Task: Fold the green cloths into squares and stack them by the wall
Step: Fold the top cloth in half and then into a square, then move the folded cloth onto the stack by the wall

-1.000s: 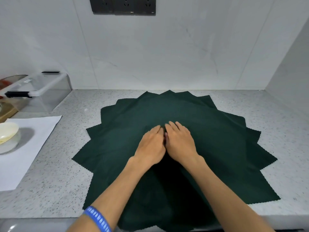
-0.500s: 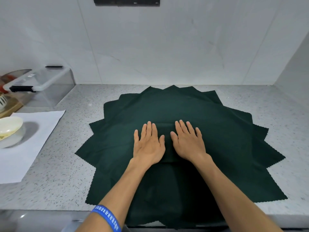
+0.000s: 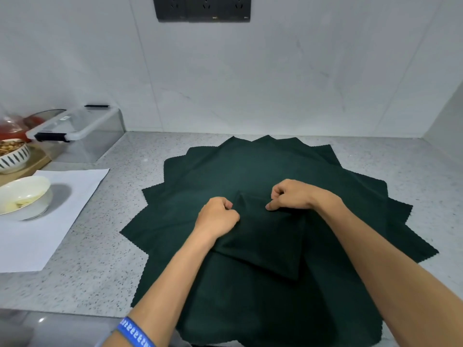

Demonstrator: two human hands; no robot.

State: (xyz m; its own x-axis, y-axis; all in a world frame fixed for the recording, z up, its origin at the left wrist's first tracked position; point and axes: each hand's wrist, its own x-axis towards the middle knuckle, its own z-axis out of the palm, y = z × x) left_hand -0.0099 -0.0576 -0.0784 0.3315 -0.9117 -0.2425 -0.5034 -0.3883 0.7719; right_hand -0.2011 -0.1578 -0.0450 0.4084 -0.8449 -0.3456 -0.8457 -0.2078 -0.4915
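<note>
Several dark green cloths (image 3: 263, 166) lie spread flat on the speckled counter, fanned into a star of zigzag corners. On top of them sits one green cloth folded into a small square (image 3: 265, 241). My left hand (image 3: 216, 216) is curled at the square's left far edge, fingers pinching the fabric. My right hand (image 3: 292, 195) pinches the square's far right edge, thumb and fingers closed on the cloth. Both forearms reach in from the bottom; the left wrist wears a blue band.
The white tiled wall (image 3: 250, 83) rises behind the cloths, with a side wall at the right. At the left lie a white paper sheet (image 3: 50, 216), a white bowl (image 3: 23, 197), a clear lidded box (image 3: 80, 131) and a patterned bowl of food (image 3: 12, 154).
My hands were flat, pressing the folded cloth. Now both have curled and pinch its far edge. The view has tilted up a little.
</note>
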